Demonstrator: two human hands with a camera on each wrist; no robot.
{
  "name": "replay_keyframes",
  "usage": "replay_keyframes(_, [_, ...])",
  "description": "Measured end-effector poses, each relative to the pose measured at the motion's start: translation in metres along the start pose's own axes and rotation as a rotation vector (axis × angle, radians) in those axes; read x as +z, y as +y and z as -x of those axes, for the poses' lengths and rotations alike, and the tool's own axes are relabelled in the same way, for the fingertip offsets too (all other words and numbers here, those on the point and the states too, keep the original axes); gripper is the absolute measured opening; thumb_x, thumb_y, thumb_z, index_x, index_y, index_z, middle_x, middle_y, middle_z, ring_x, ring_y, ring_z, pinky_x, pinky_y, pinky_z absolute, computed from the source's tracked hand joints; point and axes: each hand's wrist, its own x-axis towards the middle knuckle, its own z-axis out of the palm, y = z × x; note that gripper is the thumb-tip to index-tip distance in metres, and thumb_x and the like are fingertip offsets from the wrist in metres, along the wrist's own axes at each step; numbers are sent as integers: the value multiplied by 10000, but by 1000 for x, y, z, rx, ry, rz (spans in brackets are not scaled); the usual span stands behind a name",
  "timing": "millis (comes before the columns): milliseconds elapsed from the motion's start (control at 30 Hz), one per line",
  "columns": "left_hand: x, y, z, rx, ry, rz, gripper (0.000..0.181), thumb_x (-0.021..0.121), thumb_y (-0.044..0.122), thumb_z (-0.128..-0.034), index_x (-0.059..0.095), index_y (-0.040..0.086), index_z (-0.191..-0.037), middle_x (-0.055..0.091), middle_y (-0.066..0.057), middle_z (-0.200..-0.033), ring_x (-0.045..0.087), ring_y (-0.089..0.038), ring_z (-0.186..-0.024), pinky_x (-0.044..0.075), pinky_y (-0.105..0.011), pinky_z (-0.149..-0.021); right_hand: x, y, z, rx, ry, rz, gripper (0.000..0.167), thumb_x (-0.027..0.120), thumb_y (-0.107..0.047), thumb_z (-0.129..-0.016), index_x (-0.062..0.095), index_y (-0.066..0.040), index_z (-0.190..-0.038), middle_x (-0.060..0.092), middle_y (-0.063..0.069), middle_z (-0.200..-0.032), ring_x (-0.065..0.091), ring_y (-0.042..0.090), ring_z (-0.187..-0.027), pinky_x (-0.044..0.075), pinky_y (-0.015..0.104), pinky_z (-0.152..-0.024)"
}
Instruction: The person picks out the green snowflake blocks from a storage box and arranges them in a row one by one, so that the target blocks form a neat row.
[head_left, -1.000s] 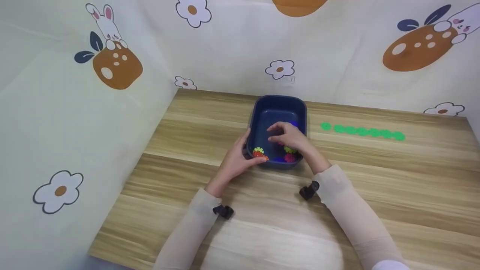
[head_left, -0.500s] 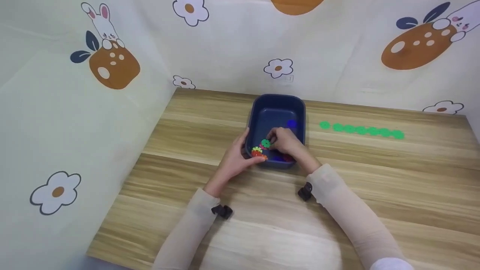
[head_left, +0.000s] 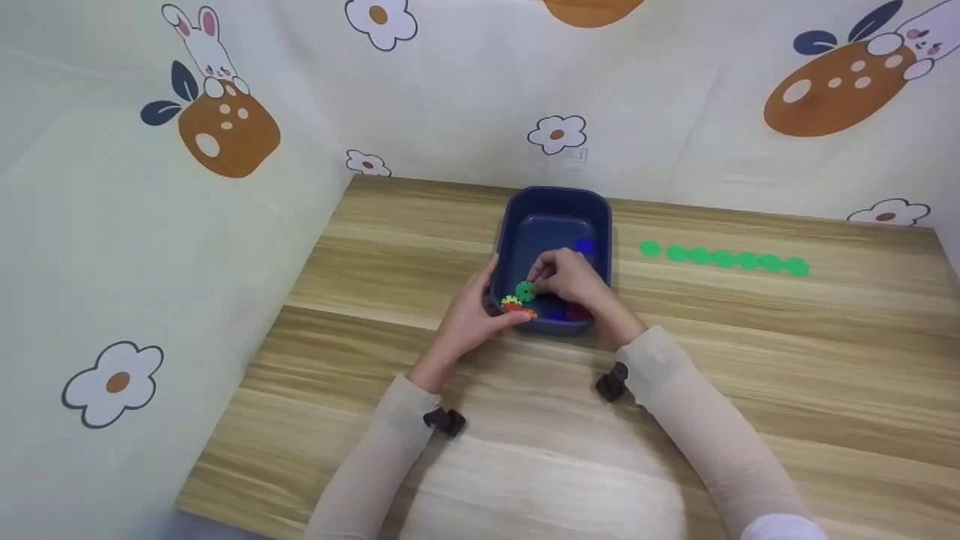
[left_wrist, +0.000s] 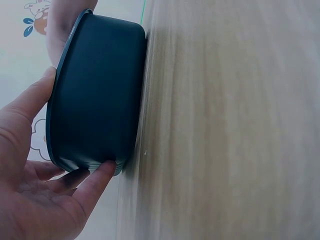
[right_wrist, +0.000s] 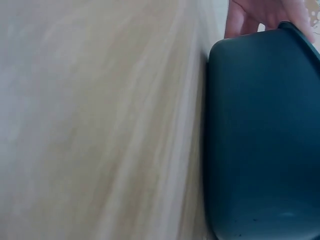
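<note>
In the head view a dark blue plastic bin (head_left: 553, 190) stands on the table. My left hand (head_left: 471, 319) holds its near left corner, with the thumb over the rim and fingers against the outer wall, as the left wrist view also shows. My right hand (head_left: 574, 279) reaches inside, its curled fingertips pinching a green snowflake disc (head_left: 525, 291). Just below that disc lie a yellow snowflake disc (head_left: 511, 301) and orange-red ones (head_left: 530, 314), close to my left thumb. A blue disc (head_left: 584, 245) lies at the bin's right wall; others are partly hidden under my right hand.
Right of the bin, several green snowflake discs (head_left: 724, 259) form a row on the wooden table (head_left: 750, 360), the leftmost set slightly apart. A patterned cloth wall (head_left: 465, 112) rises behind the table and along its left side.
My right hand has lowered into the bin, its fingers closing in, and a green snowflake disc now shows at its fingertips, shifted slightly left. My left hand has stayed on the bin.
</note>
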Motion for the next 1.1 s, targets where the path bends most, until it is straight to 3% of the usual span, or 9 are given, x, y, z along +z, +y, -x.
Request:
replay_keyframes(400, [-2,1,1,7,5,-17,1027,849,335,-791,247,81,-1584,316,-189,-1611,326,-345,-1482,301,-482,-1218,-3,-5,2,11,75,-295,142,725,-48,-867,739,33,-983,725,43,-815,656,71,-671,569,202,-652])
replay_keyframes(733, [-1,0,-1,16,6,-19,1040,856,345,-781,251,76,-1582,325,-185,-1609,334,-343,-1479,308,-483,-1214,-14,-13,6,1,143,-354,143,708,-67,-901,745,29,-1000,751,144,-944,679,53,-699,607,221,-675])
replay_keyframes(933, [-1,-2,-1,18,3,-7,1054,857,355,-779,237,88,-1588,326,-173,-1611,354,-322,-1470,330,-473,-1203,-25,-18,10,-16,163,-397,170,708,-71,-902,736,53,-1016,741,151,-946,691,72,-718,627,332,-750])
replay_keyframes(1100, [-1,-1,0,-3,1,7,1040,854,335,-787,236,108,-1591,324,-157,-1616,363,-309,-1467,330,-475,-1204,-37,-18,12,-22,169,-391,177,695,-73,-917,730,56,-1032,723,104,-924,671,64,-730,618,254,-723])
